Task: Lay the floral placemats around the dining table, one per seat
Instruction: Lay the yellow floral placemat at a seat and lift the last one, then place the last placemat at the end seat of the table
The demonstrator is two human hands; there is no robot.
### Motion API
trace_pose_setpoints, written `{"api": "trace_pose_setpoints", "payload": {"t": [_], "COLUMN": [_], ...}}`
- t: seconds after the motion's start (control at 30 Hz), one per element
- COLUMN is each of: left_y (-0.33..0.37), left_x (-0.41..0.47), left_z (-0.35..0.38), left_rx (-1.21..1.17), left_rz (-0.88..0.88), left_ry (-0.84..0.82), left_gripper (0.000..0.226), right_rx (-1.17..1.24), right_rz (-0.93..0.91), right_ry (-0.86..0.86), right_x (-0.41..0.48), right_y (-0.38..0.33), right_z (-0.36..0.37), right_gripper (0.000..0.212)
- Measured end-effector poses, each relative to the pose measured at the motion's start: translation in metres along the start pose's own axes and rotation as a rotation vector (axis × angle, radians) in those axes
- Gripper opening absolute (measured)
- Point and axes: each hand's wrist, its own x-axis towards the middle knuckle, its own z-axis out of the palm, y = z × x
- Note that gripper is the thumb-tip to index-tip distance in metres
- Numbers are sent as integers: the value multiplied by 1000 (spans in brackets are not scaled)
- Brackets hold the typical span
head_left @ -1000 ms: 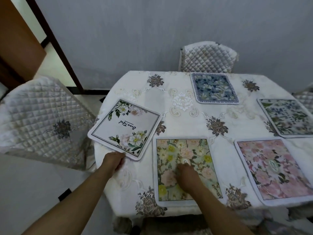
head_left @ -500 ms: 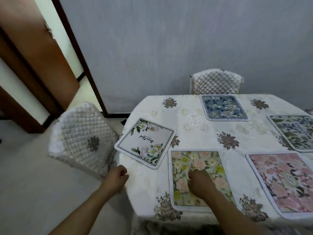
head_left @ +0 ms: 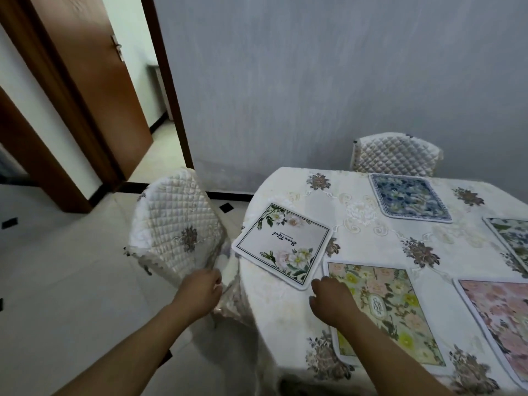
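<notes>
Only the head view here, looking down over the corner of a table (head_left: 371, 201) covered in a cream cloth with brownish flower motifs.

Five floral placemats are down on it. The white placemat (head_left: 283, 243), with script lettering and flower sprays in two corners, sits at about 10 o'clock on the table, turned at an angle, and one corner pokes out past the table edge. Just beside it toward 6 o'clock is the yellow-green placemat (head_left: 385, 310), their edges almost touching. The pink placemat (head_left: 503, 318) lies at around 4 o'clock, cut off by the frame. The blue placemat (head_left: 410, 200) is up at 12 o'clock, right in front of the far chair (head_left: 395, 152). A green-blue placemat (head_left: 514, 238) peeks in at 3 o'clock, mostly out of frame.

The person's right hand (head_left: 333, 300) rests on the cloth at the near left corner of the yellow-green placemat, fingers curled loosely. It touches that corner, but whether it actually pinches anything can't be told from here. Its knuckles are near the low corner of the white placemat.

The left hand (head_left: 201, 288) is off the table at 9 o'clock, closed around the lower edge of the quilted cover on the near chair (head_left: 174, 227), which stands tucked close to the table.

A brown door (head_left: 94, 81) stands open in the background at 11 o'clock.
</notes>
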Motion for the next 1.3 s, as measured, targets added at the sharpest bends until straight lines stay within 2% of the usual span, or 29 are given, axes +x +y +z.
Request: {"api": "trace_pose_setpoints", "payload": {"t": [0.2, 0.37, 0.63, 0.73, 0.87, 1.2, 1.3], "left_y": [-67, -119, -171, -193, -238, -375, -445], "left_x": [38, 48, 88, 107, 137, 177, 202], "left_z": [-33, -67, -96, -112, -144, -205, -215], "left_rx": [173, 167, 83, 72, 171, 204, 215], "left_rz": [112, 125, 147, 130, 83, -137, -167], "left_ry": [-12, -64, -130, -145, -125, -71, -62], "left_gripper": [22, 30, 35, 35, 35, 35, 37], "right_rx": [-14, -21, 29, 98, 191, 114, 87], "right_rz": [120, 126, 99, 75, -26, -184, -215], "right_ry": [11, 32, 91, 75, 80, 87, 80], "right_x": [41, 69, 136, 179, 251, 374, 430], "right_y": [-95, -171, -229, -247, -284, -393, -447], "right_z": [-20, -34, -53, -58, -63, -92, -92], "right_gripper": [30, 34, 36, 38, 33, 30, 29]}}
